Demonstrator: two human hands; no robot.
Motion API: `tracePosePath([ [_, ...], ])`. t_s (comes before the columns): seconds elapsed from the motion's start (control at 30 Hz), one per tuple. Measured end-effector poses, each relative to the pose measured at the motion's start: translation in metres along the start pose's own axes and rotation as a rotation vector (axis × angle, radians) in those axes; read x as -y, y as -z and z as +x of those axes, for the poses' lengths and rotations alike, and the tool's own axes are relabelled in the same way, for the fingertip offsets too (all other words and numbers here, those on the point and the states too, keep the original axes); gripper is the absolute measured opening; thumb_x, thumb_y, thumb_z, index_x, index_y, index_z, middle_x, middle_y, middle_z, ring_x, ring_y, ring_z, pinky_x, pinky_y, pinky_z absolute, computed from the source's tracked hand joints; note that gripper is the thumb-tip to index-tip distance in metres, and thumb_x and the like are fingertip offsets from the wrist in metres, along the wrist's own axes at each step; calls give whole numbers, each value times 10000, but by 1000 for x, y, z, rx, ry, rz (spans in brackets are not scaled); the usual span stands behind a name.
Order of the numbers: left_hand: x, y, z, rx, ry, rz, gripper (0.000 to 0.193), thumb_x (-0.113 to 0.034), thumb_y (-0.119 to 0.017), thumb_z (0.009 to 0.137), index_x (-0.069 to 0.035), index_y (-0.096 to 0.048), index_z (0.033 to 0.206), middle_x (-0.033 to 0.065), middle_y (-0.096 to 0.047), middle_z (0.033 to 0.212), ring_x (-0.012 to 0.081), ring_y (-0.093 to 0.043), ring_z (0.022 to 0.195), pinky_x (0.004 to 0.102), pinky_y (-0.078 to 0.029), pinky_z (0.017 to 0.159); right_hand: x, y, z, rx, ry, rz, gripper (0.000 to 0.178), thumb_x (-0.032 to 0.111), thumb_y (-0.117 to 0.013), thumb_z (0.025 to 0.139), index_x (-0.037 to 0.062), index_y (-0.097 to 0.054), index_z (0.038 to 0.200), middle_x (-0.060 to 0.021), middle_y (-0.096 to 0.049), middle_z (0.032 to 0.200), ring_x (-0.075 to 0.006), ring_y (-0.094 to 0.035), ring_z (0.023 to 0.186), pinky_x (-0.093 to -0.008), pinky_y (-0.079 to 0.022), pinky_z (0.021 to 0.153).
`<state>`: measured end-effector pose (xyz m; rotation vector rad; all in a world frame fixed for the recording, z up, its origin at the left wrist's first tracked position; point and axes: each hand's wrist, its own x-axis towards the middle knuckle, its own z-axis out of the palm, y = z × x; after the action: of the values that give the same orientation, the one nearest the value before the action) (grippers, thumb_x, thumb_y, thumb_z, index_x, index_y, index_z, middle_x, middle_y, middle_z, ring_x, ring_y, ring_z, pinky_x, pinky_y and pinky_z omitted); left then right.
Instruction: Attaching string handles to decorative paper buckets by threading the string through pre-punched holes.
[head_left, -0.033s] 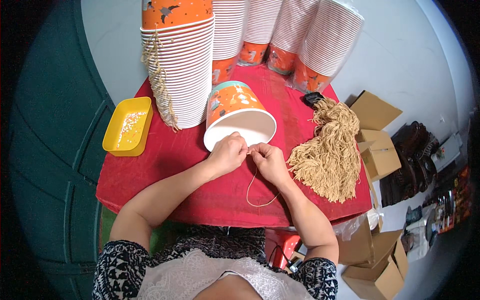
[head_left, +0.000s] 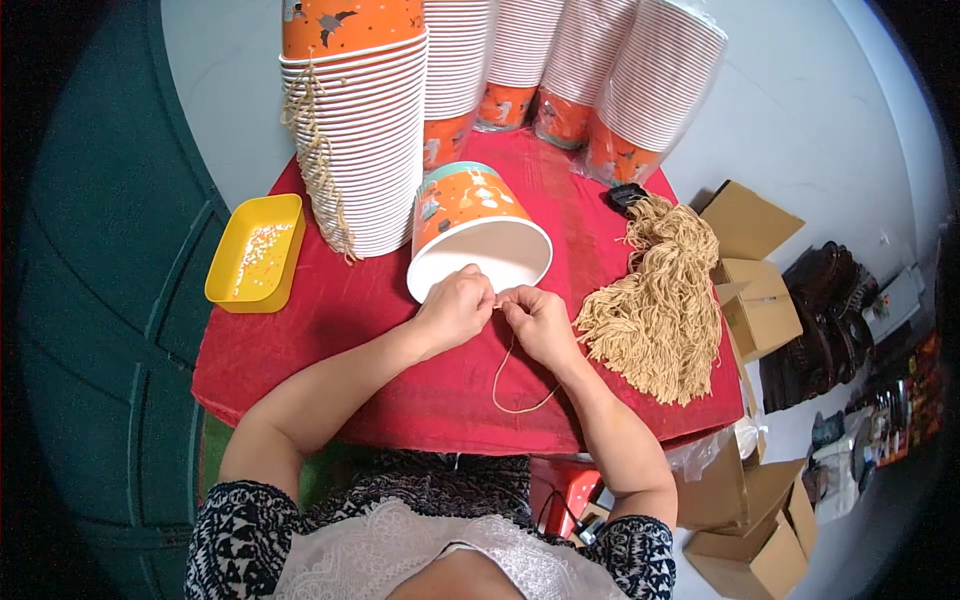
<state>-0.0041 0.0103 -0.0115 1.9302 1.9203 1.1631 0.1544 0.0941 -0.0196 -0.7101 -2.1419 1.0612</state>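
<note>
Left of bucket (head_left: pixel 478 205), tray (head_left: pixel 245 303) (pale bits (head_left: pixel 264 242))

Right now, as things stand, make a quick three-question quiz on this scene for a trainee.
1. Which is nearer the string bundle: (a) left hand or (b) right hand?
2. True or false: the loose bucket opens away from the hands.
3. What colour is the open box at the table's left?

Key: 1. b. 2. False; it opens toward them. 3. Yellow.
</note>
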Motion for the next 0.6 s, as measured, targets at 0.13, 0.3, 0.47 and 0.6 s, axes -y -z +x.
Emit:
tracePosePath([
  [0.13,-3,1,-2,43,15,12,43,5,-642,819,47,-645,825,159,-619,915,287,-647,786,374,-524,711,4,2,1,15,-64,10,173,129,-616,886,-9,-716,913,-214,-691,761,-287,-702,700,-393,-529,658],
  [0.3,-10,3,-3,55,-4,-9,60,11,-643,809,65,-650,835,168,-619,924,289,-650,791,372,-530,708,5,2,1,24,-96,0,181,142,-613,891,-4,-719,909,-201,-692,751,-276,-698,688,-393,-522,642],
  [0.47,-8,1,-3,43,-21,-27,55,3,-652,809,57,-641,810,164,-619,904,283,-646,774,374,-526,688,5,-1,0,6,-95,-36,178,161,-623,889,16,-725,913,-201,-697,776,-305,-705,717,-409,-531,662],
  [0.6,-1,-4,-1,22,-20,-29,74,-7,-645,822,49,-621,780,164,-615,884,286,-634,757,387,-518,682,10,1,-1,0,-63,-110,179,177,-628,888,28,-725,911,-201,-699,804,-340,-705,755,-430,-541,689],
])
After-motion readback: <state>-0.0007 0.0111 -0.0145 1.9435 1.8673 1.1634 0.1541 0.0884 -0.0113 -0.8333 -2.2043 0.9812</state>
